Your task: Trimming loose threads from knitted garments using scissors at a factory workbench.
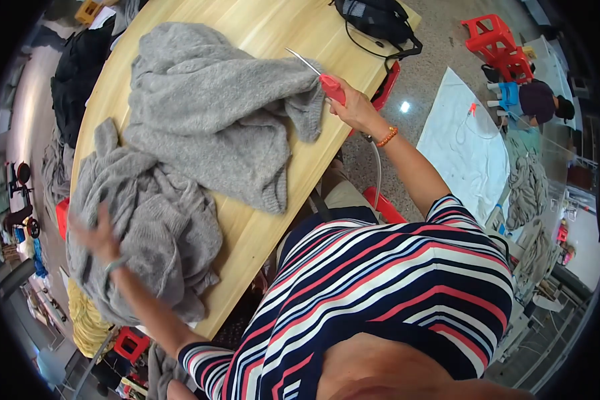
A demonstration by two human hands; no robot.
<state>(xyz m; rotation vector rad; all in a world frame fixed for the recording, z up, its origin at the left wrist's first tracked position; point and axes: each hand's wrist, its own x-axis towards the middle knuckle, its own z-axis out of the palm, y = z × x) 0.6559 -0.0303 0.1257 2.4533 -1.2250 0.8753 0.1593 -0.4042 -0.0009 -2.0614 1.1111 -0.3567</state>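
My right hand point(357, 112) is closed around the red handle of an air blow gun point(332, 88). Its thin metal nozzle points to the upper left, over the edge of a grey knit sweater point(200, 100) spread in folds on the wooden table point(243, 250). A pale hose point(379, 170) hangs down below this hand. Nearer and to the left lies a crumpled heap of grey knitwear point(163, 223). Above that heap is my left hand point(99, 235), fingers apart and blurred by motion, with nothing visible in it. Whether it touches the cloth I cannot tell.
A black bag point(373, 23) with a strap sits at the table's far right corner. Red stools point(490, 40) and a white sheet point(463, 143) are on the floor to the right, where another person point(540, 107) is. Dark clothing point(80, 77) and yellow cloth point(87, 320) lie along the left side.
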